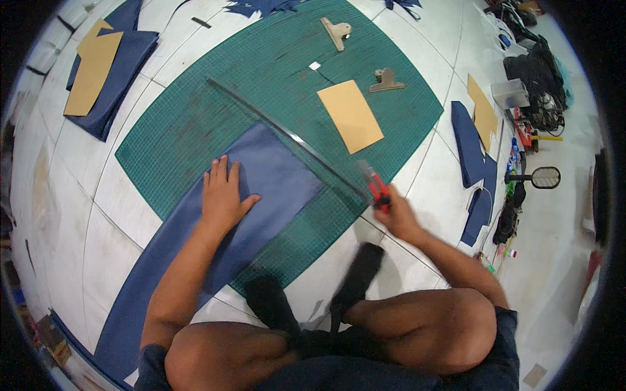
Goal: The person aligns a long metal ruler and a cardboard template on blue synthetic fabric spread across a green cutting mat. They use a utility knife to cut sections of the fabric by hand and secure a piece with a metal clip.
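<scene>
My left hand (223,199) lies flat with its fingers spread on a long piece of dark blue fabric (274,166). One end of the fabric rests on the green cutting mat (176,137); the rest trails toward the lower left. My right hand (399,215) is closed round a red and black utility knife (376,186), held near the mat's right corner and blurred at its tip. A thin metal ruler (297,138) lies slantwise on the mat beyond the fabric's edge, its near end close to the knife.
On the mat sit a tan card rectangle (351,117) and two metal bulldog clips (336,32). Folded blue fabric with tan card pieces (93,75) lies at the far left. More blue pieces (464,143) are at right, near a racket-shaped object (545,177) and clutter along the side.
</scene>
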The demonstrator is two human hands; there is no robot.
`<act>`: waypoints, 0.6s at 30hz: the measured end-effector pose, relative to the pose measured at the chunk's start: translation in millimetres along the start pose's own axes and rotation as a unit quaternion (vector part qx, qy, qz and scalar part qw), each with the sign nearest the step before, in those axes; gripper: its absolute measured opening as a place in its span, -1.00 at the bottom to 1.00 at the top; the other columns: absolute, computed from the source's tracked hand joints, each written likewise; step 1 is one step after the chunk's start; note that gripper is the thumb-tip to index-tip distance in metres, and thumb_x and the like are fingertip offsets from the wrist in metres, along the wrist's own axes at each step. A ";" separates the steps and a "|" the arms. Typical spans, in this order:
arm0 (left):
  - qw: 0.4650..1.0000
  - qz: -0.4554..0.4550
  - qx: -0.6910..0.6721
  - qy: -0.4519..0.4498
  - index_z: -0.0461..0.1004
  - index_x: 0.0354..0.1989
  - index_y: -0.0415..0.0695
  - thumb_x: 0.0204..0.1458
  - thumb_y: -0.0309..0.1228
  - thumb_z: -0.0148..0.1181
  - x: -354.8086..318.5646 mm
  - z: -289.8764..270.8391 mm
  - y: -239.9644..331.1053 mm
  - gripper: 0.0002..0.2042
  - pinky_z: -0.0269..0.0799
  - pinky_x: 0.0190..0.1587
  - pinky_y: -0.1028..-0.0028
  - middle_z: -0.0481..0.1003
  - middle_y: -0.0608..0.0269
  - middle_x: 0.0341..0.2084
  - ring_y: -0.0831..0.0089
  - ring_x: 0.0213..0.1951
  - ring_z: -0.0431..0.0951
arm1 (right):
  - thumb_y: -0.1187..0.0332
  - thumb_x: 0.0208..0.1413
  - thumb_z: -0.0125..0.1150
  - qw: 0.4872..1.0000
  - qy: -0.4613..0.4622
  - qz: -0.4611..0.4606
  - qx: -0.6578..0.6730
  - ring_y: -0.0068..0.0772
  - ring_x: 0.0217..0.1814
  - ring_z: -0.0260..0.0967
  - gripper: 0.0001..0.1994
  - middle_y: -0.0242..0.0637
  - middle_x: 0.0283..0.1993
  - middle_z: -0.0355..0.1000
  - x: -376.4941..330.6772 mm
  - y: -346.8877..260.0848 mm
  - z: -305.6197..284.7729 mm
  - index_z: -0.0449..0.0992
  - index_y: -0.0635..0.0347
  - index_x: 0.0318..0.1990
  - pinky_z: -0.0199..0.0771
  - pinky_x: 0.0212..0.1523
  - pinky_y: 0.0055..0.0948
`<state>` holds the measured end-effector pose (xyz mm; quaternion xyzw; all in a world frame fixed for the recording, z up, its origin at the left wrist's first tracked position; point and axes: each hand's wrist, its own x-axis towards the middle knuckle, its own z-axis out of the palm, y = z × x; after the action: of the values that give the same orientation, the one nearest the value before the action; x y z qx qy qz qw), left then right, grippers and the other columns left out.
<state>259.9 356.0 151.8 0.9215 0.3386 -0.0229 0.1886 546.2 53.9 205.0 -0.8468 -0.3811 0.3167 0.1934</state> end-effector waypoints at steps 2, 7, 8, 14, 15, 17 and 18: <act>1.000 0.000 -0.013 0.011 0.26 0.31 -0.23 -0.16 0.02 0.49 -1.6 3.0 -1.5 -0.11 0.05 0.39 -0.14 0.12 -0.24 0.38 -0.17 0.42 0.09 | 0.49 0.14 0.24 0.998 -0.036 0.036 -0.041 -0.47 -0.25 0.46 -0.69 -0.25 -0.29 0.50 6.8 -12.4 -44.8 0.31 0.21 0.01 0.48 -0.22 -0.35; 0.999 -0.007 -0.052 0.015 0.24 0.34 -0.22 -0.18 -0.03 0.52 -2.4 7.3 -8.9 -0.08 -0.01 0.42 -0.12 0.08 -0.23 0.40 -0.19 0.43 0.06 | 0.29 0.27 0.24 0.996 0.052 -0.008 0.069 -0.54 -0.38 0.24 -0.70 -0.30 -0.44 0.33 12.7 -64.9 -66.0 0.30 0.24 -0.04 0.33 -0.37 -0.38; 0.998 0.003 -0.055 0.033 0.24 0.32 -0.23 -0.19 -0.03 0.53 -3.5 8.5 -9.7 -0.08 0.00 0.42 -0.13 0.10 -0.24 0.39 -0.19 0.43 0.07 | 0.29 0.27 0.25 0.997 0.040 -0.013 0.062 -0.54 -0.38 0.24 -0.70 -0.31 -0.43 0.32 11.5 -71.9 -61.4 0.29 0.24 -0.04 0.33 -0.37 -0.38; 0.984 -0.009 -0.155 0.088 0.28 0.07 -0.27 -0.14 -0.20 0.48 -10.0 16.1 -13.4 -0.34 0.11 0.38 -0.04 0.10 -0.29 0.34 -0.24 0.34 0.17 | 0.26 0.24 0.32 0.992 -0.014 -0.025 0.121 -0.57 -0.29 0.26 -0.61 -0.39 -0.31 0.32 -9.2 -72.8 14.9 0.26 0.20 0.03 0.33 -0.27 -0.50; 0.976 -0.017 -0.188 0.105 0.28 0.01 -0.27 -0.13 -0.25 0.46 -10.3 16.7 -14.1 -0.40 0.14 0.36 -0.02 0.09 -0.29 0.32 -0.24 0.32 0.19 | 0.20 0.23 0.32 0.990 -0.007 -0.033 0.136 -0.43 -0.28 0.32 -0.59 -0.23 -0.30 0.37 -13.7 -71.1 38.0 0.26 0.22 0.01 0.37 -0.25 -0.36; 0.968 -0.045 -0.226 0.095 0.25 -0.05 -0.26 -0.12 -0.31 0.40 -11.6 16.4 -15.5 -0.47 0.18 0.34 0.02 0.09 -0.28 0.30 -0.24 0.29 0.20 | 0.14 0.22 0.31 0.987 -0.016 -0.016 0.160 -0.22 -0.27 0.42 -0.56 -0.05 -0.30 0.42 -26.4 -66.7 75.7 0.25 0.24 0.00 0.41 -0.23 -0.19; 0.963 -0.049 -0.243 0.105 0.24 -0.08 -0.25 -0.11 -0.34 0.37 -12.3 15.4 -16.4 -0.51 0.21 0.32 0.03 0.08 -0.27 0.28 -0.24 0.28 0.21 | 0.14 0.22 0.31 0.983 -0.041 0.050 0.170 -0.16 -0.27 0.45 -0.56 -0.03 -0.31 0.42 -30.9 -63.6 88.6 0.25 0.23 0.01 0.41 -0.23 -0.17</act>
<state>241.4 354.4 134.2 0.8274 0.3967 0.1474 0.3691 436.6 78.2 189.1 -0.8057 -0.2867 0.4208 0.3025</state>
